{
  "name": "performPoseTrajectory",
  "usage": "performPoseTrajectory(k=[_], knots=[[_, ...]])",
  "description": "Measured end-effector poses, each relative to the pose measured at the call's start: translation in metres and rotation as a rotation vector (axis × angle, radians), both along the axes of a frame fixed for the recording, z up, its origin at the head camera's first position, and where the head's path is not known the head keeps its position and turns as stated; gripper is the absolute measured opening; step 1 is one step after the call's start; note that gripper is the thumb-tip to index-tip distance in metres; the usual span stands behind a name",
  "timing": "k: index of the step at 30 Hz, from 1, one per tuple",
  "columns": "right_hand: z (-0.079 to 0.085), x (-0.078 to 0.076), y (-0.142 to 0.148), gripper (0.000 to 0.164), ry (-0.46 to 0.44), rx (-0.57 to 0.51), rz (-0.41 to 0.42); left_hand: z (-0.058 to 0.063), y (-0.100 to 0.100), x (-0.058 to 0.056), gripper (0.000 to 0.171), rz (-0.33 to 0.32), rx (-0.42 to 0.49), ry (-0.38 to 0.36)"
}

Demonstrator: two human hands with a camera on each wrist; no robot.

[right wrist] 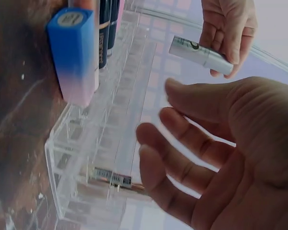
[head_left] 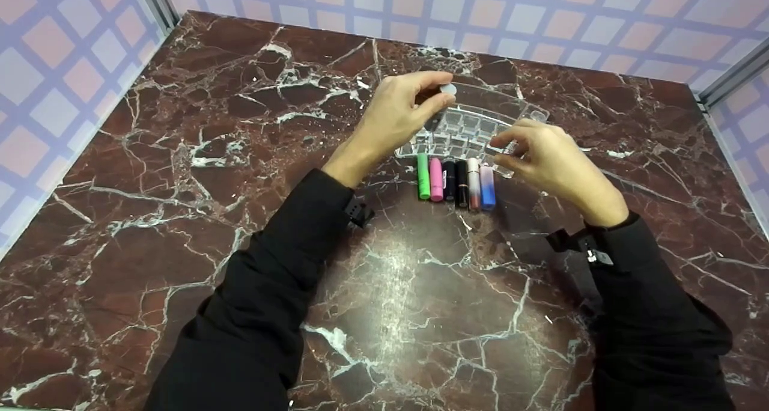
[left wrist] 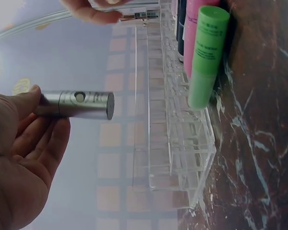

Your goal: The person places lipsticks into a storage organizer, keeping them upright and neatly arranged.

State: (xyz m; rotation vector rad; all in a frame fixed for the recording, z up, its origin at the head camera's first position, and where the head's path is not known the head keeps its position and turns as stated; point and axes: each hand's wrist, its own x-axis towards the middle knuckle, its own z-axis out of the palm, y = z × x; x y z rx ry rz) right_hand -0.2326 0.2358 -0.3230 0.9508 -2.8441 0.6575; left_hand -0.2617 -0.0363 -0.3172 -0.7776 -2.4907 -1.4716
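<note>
My left hand (head_left: 393, 110) pinches a silver lipstick tube (left wrist: 77, 104) between thumb and fingers, above the left part of a clear lipstick organizer (head_left: 465, 125). In the left wrist view the tube lies well apart from the organizer's walls. Over the organizer's right end hovers my right hand (head_left: 550, 155), its fingers loosely bent and nothing between them. Near those fingers, a tube with a barcode label (right wrist: 113, 177) sits inside the organizer at that end. Along the organizer's front edge lie a green tube (head_left: 423, 176), a pink tube (head_left: 436, 179) and a blue-and-pink tube (head_left: 487, 187).
Between the pink and blue-and-pink tubes are two black tubes (head_left: 462, 184) and a white-and-brown one (head_left: 474, 184). Everything stands on a dark red marbled tabletop (head_left: 240, 170). Checked panels (head_left: 541, 14) close off the back and sides.
</note>
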Motion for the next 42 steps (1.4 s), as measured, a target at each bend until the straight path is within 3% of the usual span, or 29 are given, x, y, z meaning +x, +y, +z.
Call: performPoseTrajectory(k=[7, 13, 26, 34, 42], knots=[[-0.003, -0.002, 0.005, 0.020, 0.011, 0.095, -0.002, -0.004, -0.003, -0.005, 0.042, 0.091, 0.032, 0.038], [-0.007, -0.005, 0.007, 0.017, 0.006, 0.200, -0.001, -0.008, -0.006, -0.010, 0.043, 0.193, -0.066, 0.078], [-0.012, -0.007, 0.014, 0.011, 0.038, 0.177, -0.017, -0.021, -0.016, -0.018, 0.050, 0.235, -0.062, 0.115], [-0.014, -0.008, 0.019, 0.016, -0.018, 0.205, -0.077, -0.022, -0.018, -0.019, 0.047, 0.233, -0.076, 0.120], [-0.022, -0.010, 0.022, 0.014, 0.037, 0.192, -0.048, -0.021, -0.017, -0.017, 0.049, 0.237, -0.109, 0.116]])
